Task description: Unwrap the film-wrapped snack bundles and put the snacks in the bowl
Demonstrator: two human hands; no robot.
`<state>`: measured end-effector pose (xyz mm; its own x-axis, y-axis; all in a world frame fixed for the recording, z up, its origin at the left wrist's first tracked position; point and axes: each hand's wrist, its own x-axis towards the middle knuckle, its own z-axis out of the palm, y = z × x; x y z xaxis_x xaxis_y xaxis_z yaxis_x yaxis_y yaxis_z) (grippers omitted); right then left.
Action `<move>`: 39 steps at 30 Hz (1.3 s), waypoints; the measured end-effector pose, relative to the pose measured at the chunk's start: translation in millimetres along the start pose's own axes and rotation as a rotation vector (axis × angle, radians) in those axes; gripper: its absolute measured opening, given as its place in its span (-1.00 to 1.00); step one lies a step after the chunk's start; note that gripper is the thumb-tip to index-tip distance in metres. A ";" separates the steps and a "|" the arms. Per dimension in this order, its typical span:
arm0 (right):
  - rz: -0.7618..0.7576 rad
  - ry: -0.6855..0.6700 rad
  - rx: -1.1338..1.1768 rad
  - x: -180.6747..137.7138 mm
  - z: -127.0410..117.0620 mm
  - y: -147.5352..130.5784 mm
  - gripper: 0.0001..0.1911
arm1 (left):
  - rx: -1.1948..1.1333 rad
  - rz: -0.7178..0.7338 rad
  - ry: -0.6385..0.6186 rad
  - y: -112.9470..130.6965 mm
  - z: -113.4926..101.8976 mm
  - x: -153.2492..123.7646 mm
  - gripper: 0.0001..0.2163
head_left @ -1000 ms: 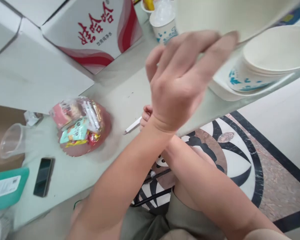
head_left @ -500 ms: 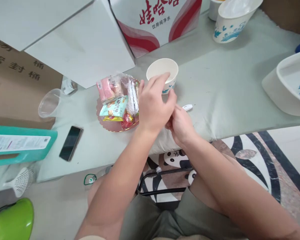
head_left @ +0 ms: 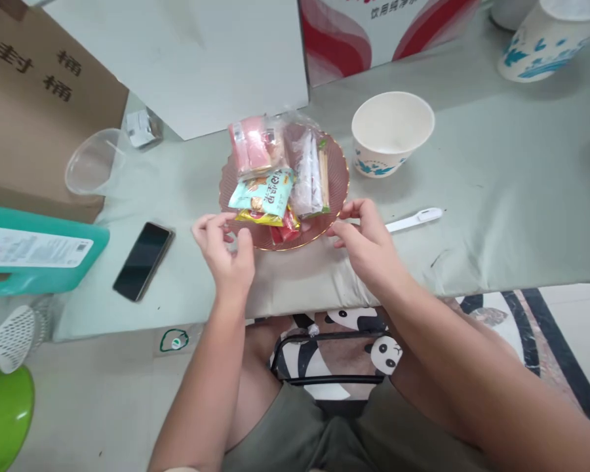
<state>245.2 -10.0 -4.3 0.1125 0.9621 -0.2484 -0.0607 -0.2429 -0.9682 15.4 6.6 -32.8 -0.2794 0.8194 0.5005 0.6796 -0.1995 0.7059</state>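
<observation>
A pink scalloped plate (head_left: 342,172) holds several snack packets (head_left: 263,193) in clear wrap and lies on the pale green table near its front edge. My left hand (head_left: 225,249) is at the plate's lower left rim, fingers curled and pinching the edge. My right hand (head_left: 366,242) is at the lower right rim, fingertips closed on it. An empty white paper bowl (head_left: 392,128) with blue print stands upright just right of the plate. A white pen-like stick (head_left: 415,219) lies beside my right hand.
A black phone (head_left: 142,260) lies left of the plate, a clear plastic cup (head_left: 92,162) on its side behind it. A teal box (head_left: 34,249), brown carton (head_left: 29,98), white box (head_left: 191,59) and red-and-white carton (head_left: 373,33) line the left and back. Another paper bowl (head_left: 545,39) stands far right.
My left hand set the paper bowl down beside the plate and let go. Both hands then moved apart to the plate's two sides. The view swung left and down.
</observation>
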 end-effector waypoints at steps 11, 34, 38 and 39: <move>-0.098 0.082 -0.173 16.0 28.0 13.0 -0.73 | -0.138 -0.083 -0.034 -14.0 17.9 21.6 -0.71; -0.457 0.212 -0.413 0.6 21.0 8.2 -0.76 | -0.186 -0.112 -0.087 -16.1 8.0 19.1 -0.70; -0.697 0.273 -0.711 10.4 26.1 -14.0 -0.78 | -0.184 -0.127 -0.077 -14.4 8.4 19.7 -0.69; -0.706 0.256 -0.796 16.4 30.5 -21.8 -0.78 | -0.187 -0.133 -0.078 -14.0 8.7 19.9 -0.69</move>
<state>218.1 14.8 13.7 0.0788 0.8841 0.4607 0.7464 0.2540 -0.6151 6.2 30.4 -37.2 -0.2996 0.8827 0.3620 0.5011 -0.1773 0.8470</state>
